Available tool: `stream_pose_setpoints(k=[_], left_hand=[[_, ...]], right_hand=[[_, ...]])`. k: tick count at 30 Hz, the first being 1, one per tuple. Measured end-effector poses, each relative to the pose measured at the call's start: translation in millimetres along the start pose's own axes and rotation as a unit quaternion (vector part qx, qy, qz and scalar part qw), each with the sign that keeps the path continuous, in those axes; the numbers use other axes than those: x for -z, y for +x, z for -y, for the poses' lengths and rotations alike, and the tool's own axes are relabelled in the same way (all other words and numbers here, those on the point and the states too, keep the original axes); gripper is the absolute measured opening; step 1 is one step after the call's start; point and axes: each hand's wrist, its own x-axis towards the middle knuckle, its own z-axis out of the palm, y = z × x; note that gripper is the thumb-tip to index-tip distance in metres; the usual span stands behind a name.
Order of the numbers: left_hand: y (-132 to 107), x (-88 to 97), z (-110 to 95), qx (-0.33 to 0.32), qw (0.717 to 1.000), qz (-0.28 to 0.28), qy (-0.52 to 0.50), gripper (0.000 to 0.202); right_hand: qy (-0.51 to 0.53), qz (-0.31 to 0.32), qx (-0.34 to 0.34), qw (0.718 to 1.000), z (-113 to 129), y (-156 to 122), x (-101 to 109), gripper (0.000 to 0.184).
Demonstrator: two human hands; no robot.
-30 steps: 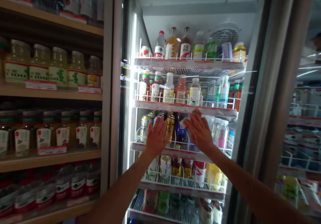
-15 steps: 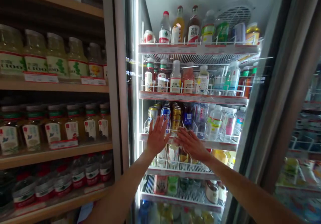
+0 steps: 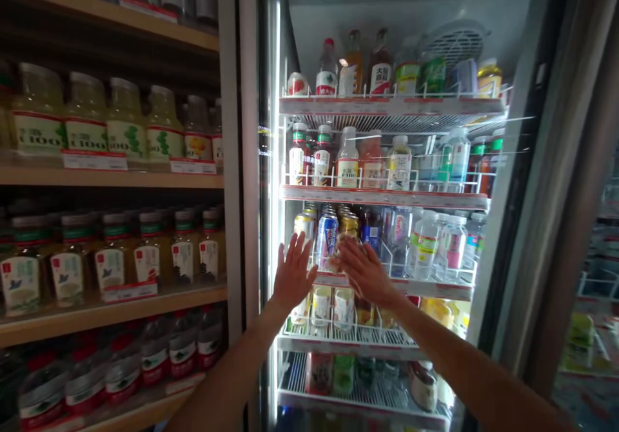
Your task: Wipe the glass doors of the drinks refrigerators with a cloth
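Note:
My left hand [image 3: 294, 274] is raised before the glass door of a lit drinks cooler, palm forward and fingers spread; nothing is in it. To its right, my right hand [image 3: 365, 271] lies flat towards the glass with fingers outstretched and close together, pointing left. A pale patch shows by its fingertips; whether it is a reflection or something thin under the hand, I cannot make out. Whether either palm touches the glass is not plain. Behind the glass are a blue can [image 3: 327, 233], a gold can [image 3: 349, 224] and a clear bottle with pink lettering [image 3: 400, 238].
Wire shelves [image 3: 387, 194] inside the cooler carry bottles and cans. On the left, wooden shelves [image 3: 111, 175] hold rows of juice bottles [image 3: 126, 122] and red-capped bottles [image 3: 120, 367]. A metal door frame [image 3: 546, 180] runs down the right side, with another cooler beyond it.
The view has shifted, so the shelves appear lower and farther right. My left hand has moved slightly left and away from my right hand, which has moved up against the cooler shelves.

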Motion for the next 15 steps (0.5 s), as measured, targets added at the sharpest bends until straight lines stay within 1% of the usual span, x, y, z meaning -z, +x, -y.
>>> stream_pose_setpoints(k=[2, 3, 4, 7, 8, 9, 10, 13, 14, 15], left_hand=[[-2, 1.6, 4, 0.005, 1.0, -0.002, 0.007, 0.058], [-3, 2.6, 7, 0.007, 1.0, -0.002, 0.011, 0.058], [-5, 3.7, 9, 0.01, 1.0, -0.001, 0.016, 0.058], [-11, 7.2, 20, 0.02, 0.999, 0.011, 0.022, 0.058], [-12, 8.3, 25, 0.025, 0.999, 0.015, 0.023, 0.058], [-14, 9.4, 30, 0.03, 0.999, 0.017, 0.023, 0.058], [-15, 10.4, 34, 0.035, 0.999, 0.018, 0.024, 0.058], [-20, 13.3, 46, 0.044, 0.998, 0.018, 0.036, 0.06], [-22, 14.5, 49, 0.043, 0.998, 0.02, 0.043, 0.06], [-24, 15.9, 52, 0.042, 0.998, 0.021, 0.05, 0.059]], right_hand=[[-0.018, -0.028, -0.062, 0.998, 1, 10, -2, 0.04], [-0.018, -0.035, -0.07, 0.997, 5, 11, -4, 0.04], [-0.01, -0.033, -0.053, 0.998, 11, 11, -6, 0.039], [0.033, 0.006, 0.057, 0.998, 29, 6, -13, 0.036], [0.041, 0.013, 0.079, 0.996, 32, 8, -15, 0.035], [0.043, 0.014, 0.086, 0.995, 32, 12, -17, 0.036], [0.041, 0.008, 0.077, 0.996, 31, 19, -18, 0.037], [0.023, -0.031, -0.009, 0.999, 29, 41, -23, 0.042], [0.024, -0.034, -0.026, 0.999, 32, 46, -25, 0.043], [0.029, -0.032, -0.027, 0.999, 36, 49, -27, 0.043]])
